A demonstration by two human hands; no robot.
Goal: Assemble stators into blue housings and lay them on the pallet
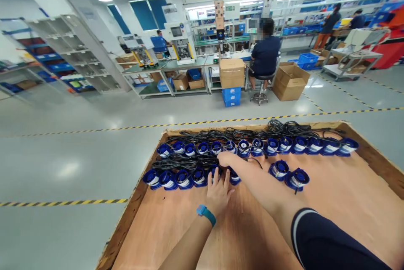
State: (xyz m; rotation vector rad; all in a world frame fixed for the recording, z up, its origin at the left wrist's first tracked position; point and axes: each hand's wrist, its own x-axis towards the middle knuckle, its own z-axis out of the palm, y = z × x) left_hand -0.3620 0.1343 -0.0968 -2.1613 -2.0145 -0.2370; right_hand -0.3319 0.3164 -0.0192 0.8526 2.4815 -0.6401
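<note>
My left hand (217, 192), with a teal wristband (206, 214), has its fingers spread over the front row. Its fingertips touch a blue round motor-like unit (214, 170), and another blue unit (235, 176) lies just right of the fingers. My right hand (224, 159) reaches past it, bent downward at the right end of the bundled black cables (186, 161) between the two rows. Its fingers are hidden, so I cannot see whether it grips a cable. Each blue unit has a white label around its side.
A back row of blue units (243, 148) runs along the far wall of the wooden crate (123, 223), with coiled black cables (287, 128) behind. Two separate blue units (296, 178) stand at right. Beyond the crate, a person (267, 53) sits on a stool near cardboard boxes (290, 81).
</note>
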